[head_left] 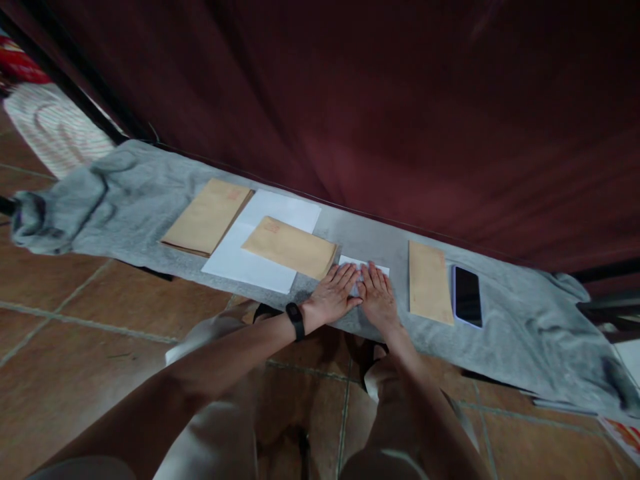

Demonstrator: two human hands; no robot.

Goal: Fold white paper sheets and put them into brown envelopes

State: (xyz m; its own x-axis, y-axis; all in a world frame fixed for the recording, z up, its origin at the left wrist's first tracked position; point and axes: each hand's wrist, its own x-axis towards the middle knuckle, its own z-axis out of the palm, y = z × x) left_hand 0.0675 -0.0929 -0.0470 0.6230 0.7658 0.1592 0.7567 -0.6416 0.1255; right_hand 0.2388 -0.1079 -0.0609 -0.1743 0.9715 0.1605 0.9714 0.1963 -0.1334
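Note:
Both hands lie flat, side by side, on a small folded white paper on a grey cloth that covers a narrow table. My left hand, with a black band on its wrist, has its fingers stretched out over the paper's left part. My right hand presses the right part, fingers also spread flat. A brown envelope lies just left of my hands, on top of white sheets.
Another brown envelope lies further left. To the right sit a third brown envelope and a dark phone. A dark red curtain hangs behind the table. Brown floor tiles lie below.

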